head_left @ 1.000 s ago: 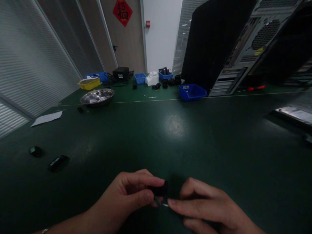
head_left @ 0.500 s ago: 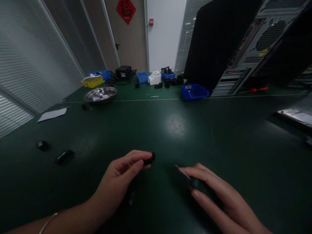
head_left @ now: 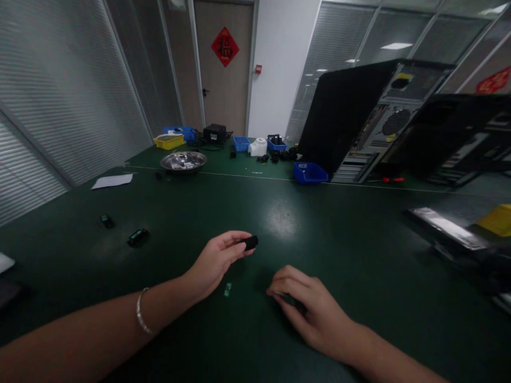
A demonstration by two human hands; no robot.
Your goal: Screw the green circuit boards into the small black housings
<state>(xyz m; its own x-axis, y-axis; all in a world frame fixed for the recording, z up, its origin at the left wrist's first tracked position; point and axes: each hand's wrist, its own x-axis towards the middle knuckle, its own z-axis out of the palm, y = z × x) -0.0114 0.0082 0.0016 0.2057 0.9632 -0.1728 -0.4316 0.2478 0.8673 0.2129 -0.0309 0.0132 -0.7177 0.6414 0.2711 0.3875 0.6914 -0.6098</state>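
At the left, two small dark pieces, the outer one and the nearer one, lie apart on the green table, perhaps set aside to leave working room. The left hand pinches a black piece between thumb and fingers, just off its tips, probably so that its free end stays exposed. Below that hand a small green board lies loose on the tabletop, touched by neither hand. Further right, the right hand is curled round a slim dark tool, seemingly tucked into the palm for control; its tip is mostly hidden
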